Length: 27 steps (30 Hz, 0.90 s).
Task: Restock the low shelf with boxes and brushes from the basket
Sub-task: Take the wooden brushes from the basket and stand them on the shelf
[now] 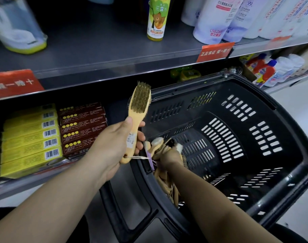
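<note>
Head view: left hand (114, 142) holds brush (141, 100) at basket (193, 83) rim, near boxes (81, 127).

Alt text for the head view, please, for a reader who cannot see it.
The left hand holds a wooden brush upright before the low shelf of stacked yellow boxes and brown boxes. The right hand is down among more brushes in a black basket.

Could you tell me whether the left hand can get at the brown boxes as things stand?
Probably yes: nothing lies between the left hand and the brown boxes, but it is busy gripping a brush.
</note>
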Available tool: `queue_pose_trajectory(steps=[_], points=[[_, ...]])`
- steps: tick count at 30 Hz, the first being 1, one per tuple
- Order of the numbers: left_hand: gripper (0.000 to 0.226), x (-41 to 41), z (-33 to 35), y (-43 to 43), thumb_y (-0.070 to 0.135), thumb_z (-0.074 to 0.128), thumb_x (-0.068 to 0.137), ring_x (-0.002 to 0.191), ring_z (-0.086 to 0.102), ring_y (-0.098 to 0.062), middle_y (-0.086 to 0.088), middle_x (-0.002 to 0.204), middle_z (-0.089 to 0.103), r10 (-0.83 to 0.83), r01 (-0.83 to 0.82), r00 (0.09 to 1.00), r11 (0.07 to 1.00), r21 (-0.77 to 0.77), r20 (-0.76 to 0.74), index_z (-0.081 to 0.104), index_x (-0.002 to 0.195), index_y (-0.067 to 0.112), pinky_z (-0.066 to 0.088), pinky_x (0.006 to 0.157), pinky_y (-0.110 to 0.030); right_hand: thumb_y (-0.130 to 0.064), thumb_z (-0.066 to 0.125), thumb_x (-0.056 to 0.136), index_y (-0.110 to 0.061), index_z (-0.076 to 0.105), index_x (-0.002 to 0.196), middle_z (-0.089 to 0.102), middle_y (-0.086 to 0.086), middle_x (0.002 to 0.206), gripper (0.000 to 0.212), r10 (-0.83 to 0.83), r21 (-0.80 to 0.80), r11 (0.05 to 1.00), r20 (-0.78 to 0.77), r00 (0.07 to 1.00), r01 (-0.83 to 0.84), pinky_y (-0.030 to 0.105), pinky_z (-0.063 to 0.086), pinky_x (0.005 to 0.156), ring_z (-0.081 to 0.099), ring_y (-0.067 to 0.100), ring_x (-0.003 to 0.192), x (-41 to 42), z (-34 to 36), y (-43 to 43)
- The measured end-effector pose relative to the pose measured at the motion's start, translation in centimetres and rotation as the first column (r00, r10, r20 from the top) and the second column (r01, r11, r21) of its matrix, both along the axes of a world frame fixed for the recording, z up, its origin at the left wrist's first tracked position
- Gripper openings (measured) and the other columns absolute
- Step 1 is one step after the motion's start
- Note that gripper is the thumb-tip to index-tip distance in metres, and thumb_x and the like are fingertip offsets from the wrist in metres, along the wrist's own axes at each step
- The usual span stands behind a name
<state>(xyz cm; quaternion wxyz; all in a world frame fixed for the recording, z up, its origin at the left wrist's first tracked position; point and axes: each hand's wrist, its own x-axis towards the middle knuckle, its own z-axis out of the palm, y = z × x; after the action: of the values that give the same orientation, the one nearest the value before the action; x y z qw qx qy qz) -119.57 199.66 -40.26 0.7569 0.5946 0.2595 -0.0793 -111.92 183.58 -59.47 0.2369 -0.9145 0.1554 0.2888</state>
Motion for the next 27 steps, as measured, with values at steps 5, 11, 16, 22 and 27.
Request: queue_pose_trajectory(steps=[5, 11, 16, 22, 27], points=[[0.039, 0.0, -0.2, 0.2, 0.036, 0.034, 0.1, 0.046, 0.055, -0.004, 0.005, 0.055, 0.062, 0.015, -0.015, 1.0, 1.0, 0.012, 0.008, 0.068, 0.098, 0.016, 0.046, 0.045, -0.016, -0.043, 0.048, 0.092, -0.008, 0.054, 0.125, 0.063, 0.01, 0.111, 0.048, -0.008, 0.201, 0.979, -0.131, 0.991, 0.034, 0.018, 0.045, 0.072, 0.059, 0.027, 0.102, 0.1, 1.2, 2.6], [0.043, 0.1, 0.1, 0.1, 0.048, 0.041, 0.092, 0.048, 0.055, -0.006, 0.004, 0.057, 0.061, 0.027, -0.025, 0.999, 0.996, -0.083, 0.018, 0.068, 0.095, 0.014, 0.048, 0.048, -0.018, -0.017, 0.047, 0.094, -0.013, 0.057, 0.087, 0.056, 0.005, 0.082, 0.013, -0.127, 0.427, 0.871, -0.28, 0.951, 0.242, 0.021, 0.042, 0.052, 0.056, 0.018, 0.069, 0.5, 5.1, 1.9], [0.012, 0.5, -0.1, -0.9, 0.01, 0.055, 0.093, 0.056, 0.056, -0.009, 0.0, 0.071, 0.058, -0.026, 0.025, 0.999, 0.998, -0.058, -0.019, 0.06, 0.103, 0.012, 0.045, 0.061, -0.028, -0.011, 0.045, 0.096, -0.008, 0.055, 0.081, 0.063, 0.005, 0.06, 0.019, -0.339, 0.609, 0.627, -0.348, 0.874, 0.486, 0.028, 0.043, 0.06, 0.054, 0.018, 0.06, 0.0, 11.9, -1.6], [0.017, 0.8, 0.2, -2.4, 0.008, 0.044, 0.097, 0.058, 0.059, -0.01, -0.004, 0.077, 0.064, -0.004, 0.005, 1.0, 0.991, -0.134, 0.009, 0.055, 0.109, 0.011, 0.052, 0.053, -0.02, -0.019, 0.042, 0.093, -0.006, 0.056, 0.084, 0.044, -0.001, 0.058, 0.021, -0.224, 0.83, 0.224, -0.466, 0.856, 0.51, 0.018, 0.042, 0.044, 0.042, 0.007, 0.041, -2.3, 19.0, -4.0], [0.016, 0.6, 0.6, -3.7, 0.014, 0.042, 0.099, 0.063, 0.058, -0.012, -0.004, 0.08, 0.064, -0.016, 0.018, 1.0, 0.983, -0.18, 0.011, 0.053, 0.111, 0.014, 0.052, 0.051, -0.019, -0.024, 0.057, 0.072, -0.012, 0.054, 0.083, 0.033, -0.007, 0.052, 0.017, -0.116, 0.911, 0.12, -0.381, 0.917, 0.394, 0.022, 0.049, 0.056, 0.029, 0.004, 0.037, -4.2, 20.1, -2.9]])
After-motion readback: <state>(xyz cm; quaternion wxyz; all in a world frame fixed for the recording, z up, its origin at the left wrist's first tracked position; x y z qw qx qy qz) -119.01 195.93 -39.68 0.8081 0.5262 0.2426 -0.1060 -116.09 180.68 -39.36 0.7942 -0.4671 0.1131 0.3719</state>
